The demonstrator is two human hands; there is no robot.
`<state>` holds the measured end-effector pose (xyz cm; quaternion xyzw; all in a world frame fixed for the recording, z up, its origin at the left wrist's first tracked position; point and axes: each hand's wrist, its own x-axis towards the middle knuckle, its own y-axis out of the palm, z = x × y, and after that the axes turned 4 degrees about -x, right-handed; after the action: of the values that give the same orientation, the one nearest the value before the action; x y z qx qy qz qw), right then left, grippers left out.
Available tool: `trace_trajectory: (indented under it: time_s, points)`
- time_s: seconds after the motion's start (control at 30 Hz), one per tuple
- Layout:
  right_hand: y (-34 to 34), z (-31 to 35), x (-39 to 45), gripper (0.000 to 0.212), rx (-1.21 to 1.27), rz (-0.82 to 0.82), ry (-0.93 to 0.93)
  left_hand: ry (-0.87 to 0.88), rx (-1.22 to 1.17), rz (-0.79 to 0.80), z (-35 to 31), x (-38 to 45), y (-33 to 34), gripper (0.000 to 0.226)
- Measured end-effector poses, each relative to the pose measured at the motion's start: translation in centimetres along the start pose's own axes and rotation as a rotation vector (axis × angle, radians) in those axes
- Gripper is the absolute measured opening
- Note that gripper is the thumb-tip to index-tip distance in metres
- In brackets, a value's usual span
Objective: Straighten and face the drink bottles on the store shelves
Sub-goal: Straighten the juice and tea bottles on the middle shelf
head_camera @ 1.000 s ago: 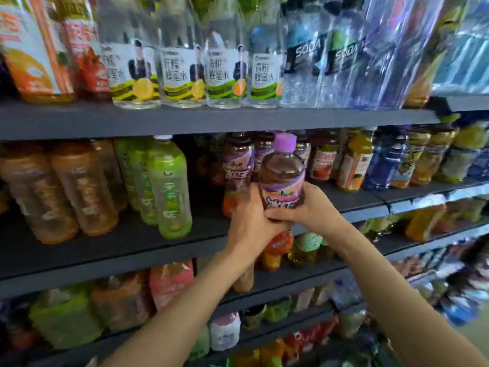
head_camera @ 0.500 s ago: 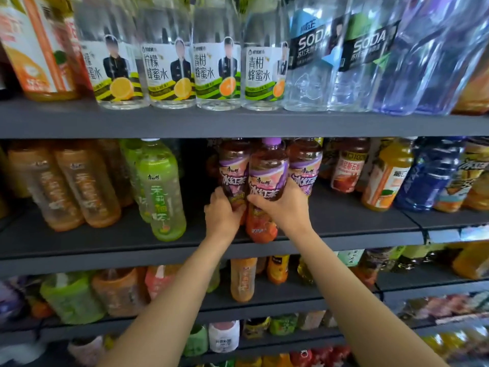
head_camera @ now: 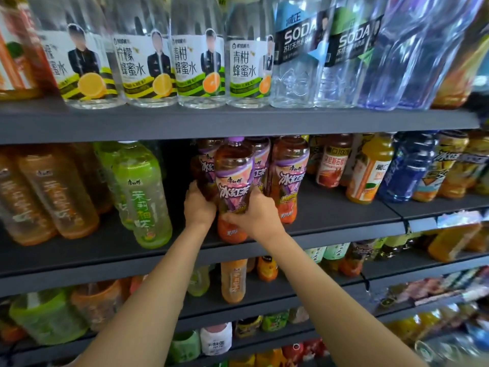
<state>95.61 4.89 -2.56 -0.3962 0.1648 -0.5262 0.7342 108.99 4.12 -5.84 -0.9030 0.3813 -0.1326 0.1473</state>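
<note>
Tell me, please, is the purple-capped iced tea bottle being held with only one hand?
No, both the left hand and the right hand grip the purple-capped iced tea bottle at its lower half.

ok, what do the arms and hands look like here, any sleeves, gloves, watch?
Both forearms are bare up to the frame's bottom edge, no sleeves showing. The left hand and right hand have no gloves, and no watch, bracelet or ring is visible. Fingers are partly hidden behind the bottles.

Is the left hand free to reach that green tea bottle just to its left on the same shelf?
Probably yes, once it lets go. The left hand is gripping the purple-capped iced tea bottle along with the right hand, but bare shelf lies between it and the green tea bottle.
</note>
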Motion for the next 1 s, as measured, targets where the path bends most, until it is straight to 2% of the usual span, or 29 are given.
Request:
trace_trajectory:
  time_s: [0.07, 0.17, 0.33, 0.47, 0.6, 0.67, 0.8, 1.0]
  points:
    - [0.9, 1.1, 0.1, 0.056, -0.004, -0.002, 0.005, -0.032, -0.095, -0.036, 0.8, -0.8, -0.6, 0.052]
    - [2.2, 2.6, 0.7, 0.054, -0.054, -0.008, 0.007, 0.019, -0.067, -0.043, 1.9, -2.5, -1.5, 0.041]
    - [3.0, 3.4, 1.6, 0.048, -0.166, -0.002, 0.052, 0.183, 0.055, 0.071, 2.3, -4.3, -2.1, 0.05]
    - [2.8, 2.3, 1.5, 0.022, -0.252, 0.016, 0.035, 0.294, 0.096, 0.092, 1.8, -6.0, -2.5, 0.05]
    - [0.2, 0.3, -0.6, 0.03, -0.254, 0.059, -0.021, 0.401, 0.087, 0.01, 0.7, -7.7, -2.4, 0.044]
    - [-2.3, -1.2, -1.7, 0.028, -0.299, 0.059, -0.058, 0.445, 0.039, -0.042, -0.3, -8.8, -1.9, 0.038]
    - [-8.3, -5.3, -3.4, 0.021, -0.304, -0.001, 0.068, 0.563, -0.054, -0.009, -2.7, -11.4, 1.3, 0.033]
    - [-14.9, -12.7, -4.3, 0.03, -0.129, -0.133, 0.324, 0.692, -0.069, 0.203, -6.6, -14.0, 7.5, 0.034]
